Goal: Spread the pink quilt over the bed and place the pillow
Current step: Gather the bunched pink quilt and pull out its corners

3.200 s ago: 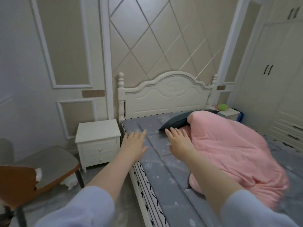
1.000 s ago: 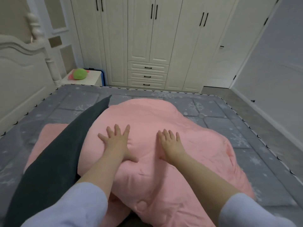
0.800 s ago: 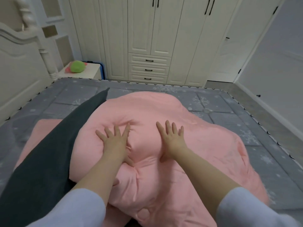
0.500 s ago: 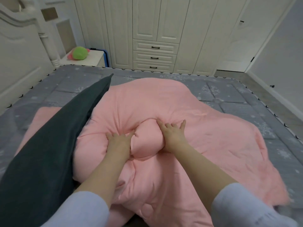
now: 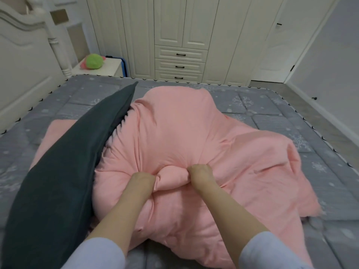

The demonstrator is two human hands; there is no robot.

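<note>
I see soft, even, dim indoor light, faint shadows, wide-angle bending at edges, slight blur throughout.

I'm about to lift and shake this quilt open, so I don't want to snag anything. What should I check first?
1. Left hand grips the pink quilt: ok.
2. Right hand grips it too: ok.
3. Hands hold an edge or corner: not ok, they bunch a fold mid-heap.
4. Dark pillow off the quilt: not ok, it lies on its left part.
5. Bed bare beyond the heap: ok.
6. Quilt's edges located: cannot tell.
</note>
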